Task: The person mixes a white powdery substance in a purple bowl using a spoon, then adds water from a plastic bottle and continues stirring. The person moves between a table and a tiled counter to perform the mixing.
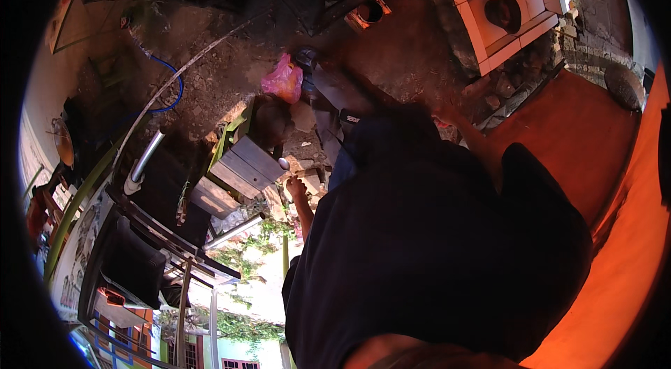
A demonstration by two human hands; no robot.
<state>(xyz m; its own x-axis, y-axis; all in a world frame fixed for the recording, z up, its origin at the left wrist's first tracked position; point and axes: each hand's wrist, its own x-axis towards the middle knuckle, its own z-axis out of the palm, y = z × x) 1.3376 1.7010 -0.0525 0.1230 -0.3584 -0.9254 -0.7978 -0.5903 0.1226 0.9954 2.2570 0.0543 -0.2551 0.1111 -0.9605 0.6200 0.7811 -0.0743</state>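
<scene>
My left hand (296, 189) is low on the left of my dark shirt, its fingers curled closed. A small shiny spoon (284, 164) sticks up from it, beside the edge of a grey wooden bench (244, 168). On the other side, my right hand (446, 116) reaches out in dim reddish light. A small red patch shows at its fingers, but I cannot make out their pose or any held thing. Ahead of my legs lies a pink plastic bag (283, 80), close to my foot (305, 56).
A tiled counter (475, 33) with a dark pot (503, 13) stands at the far right. At the far middle is a small stove (369, 12). A blue hose (180, 86) curves over the dirt on the left, near a metal pipe (148, 152). An orange wall (615, 278) borders the right.
</scene>
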